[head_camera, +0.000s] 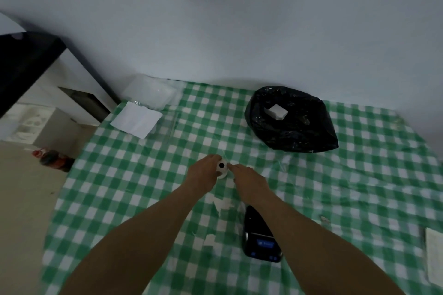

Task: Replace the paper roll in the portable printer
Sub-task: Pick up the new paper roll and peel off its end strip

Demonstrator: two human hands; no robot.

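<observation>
A small white paper roll (222, 167) with a dark core hole is held above the middle of the green checked table (143, 175). My left hand (203, 175) grips the roll from the left. My right hand (247, 178) pinches at the roll's right edge with its fingertips. The black portable printer (260, 237) lies on the table nearer to me, under my right forearm, with a blue lit panel on its near end. Loose white paper scraps (221, 203) lie between my forearms.
A black plastic bag (292, 124) holding a small white box (275, 111) sits at the back right. White sheets (136, 120) and clear plastic packaging (148, 91) lie at the back left. A notepad (435, 254) is at the right edge. A bottle (54, 158) stands on the floor to the left.
</observation>
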